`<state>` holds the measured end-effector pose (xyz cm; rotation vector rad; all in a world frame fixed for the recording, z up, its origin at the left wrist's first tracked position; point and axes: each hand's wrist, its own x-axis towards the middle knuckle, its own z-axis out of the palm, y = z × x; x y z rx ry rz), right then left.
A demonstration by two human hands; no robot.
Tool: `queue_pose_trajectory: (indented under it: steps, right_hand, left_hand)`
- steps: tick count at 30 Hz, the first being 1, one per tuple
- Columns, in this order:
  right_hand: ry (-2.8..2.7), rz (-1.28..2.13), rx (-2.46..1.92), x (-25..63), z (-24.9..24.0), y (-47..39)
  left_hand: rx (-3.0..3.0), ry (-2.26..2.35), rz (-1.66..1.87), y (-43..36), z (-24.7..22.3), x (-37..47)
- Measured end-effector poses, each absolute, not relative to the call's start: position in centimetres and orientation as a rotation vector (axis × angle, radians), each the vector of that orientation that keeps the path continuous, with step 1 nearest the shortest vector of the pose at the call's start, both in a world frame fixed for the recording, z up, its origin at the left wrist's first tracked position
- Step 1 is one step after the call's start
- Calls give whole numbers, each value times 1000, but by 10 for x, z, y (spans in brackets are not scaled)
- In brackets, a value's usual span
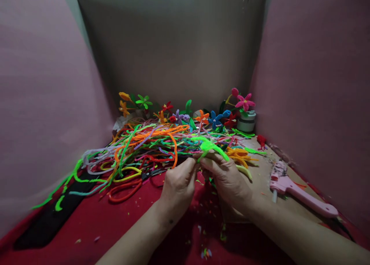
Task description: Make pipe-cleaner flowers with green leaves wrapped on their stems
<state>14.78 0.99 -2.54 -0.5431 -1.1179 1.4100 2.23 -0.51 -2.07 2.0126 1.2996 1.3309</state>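
Observation:
Near the middle of the head view, a bright green fuzzy piece (211, 145) with several arms stands up from my fingertips. My left hand (179, 180) is closed, its thumb and finger pinching the lower left end of this piece. Beside it and touching it, my right hand (227, 176) is closed around the piece from the right. The fingertips hide where the green strands meet. Just behind both hands lies a large tangled heap of coloured pipe cleaners (156, 136).
Pipe-cleaner flowers (216, 119) line the back, with a small pot (246, 121) at right. A pink glue gun (303, 197) rests on cardboard (261, 174). Red-handled scissors (124, 192) lie left, near a black strip (54, 215). Scraps dot the red cloth (115, 230).

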Motion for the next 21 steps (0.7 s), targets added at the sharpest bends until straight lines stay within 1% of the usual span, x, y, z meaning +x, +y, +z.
queue_pose_trajectory:
  steps: [4, 10, 15, 21]
  right_hand:
    - [-1175, 1423, -538, 148, -25, 10]
    - [-1251, 1349, -596, 150, -18, 11]
    - [-1274, 1283, -617, 151, -20, 11]
    - [-1256, 1288, -647, 151, -25, 11]
  left_hand:
    - [1741, 1250, 1233, -2, -17, 21]
    - [1266, 984, 1123, -1, -9, 24]
    - [1082, 786, 1064, -1, -10, 23]
    - [956, 685, 1030, 0, -10, 22]
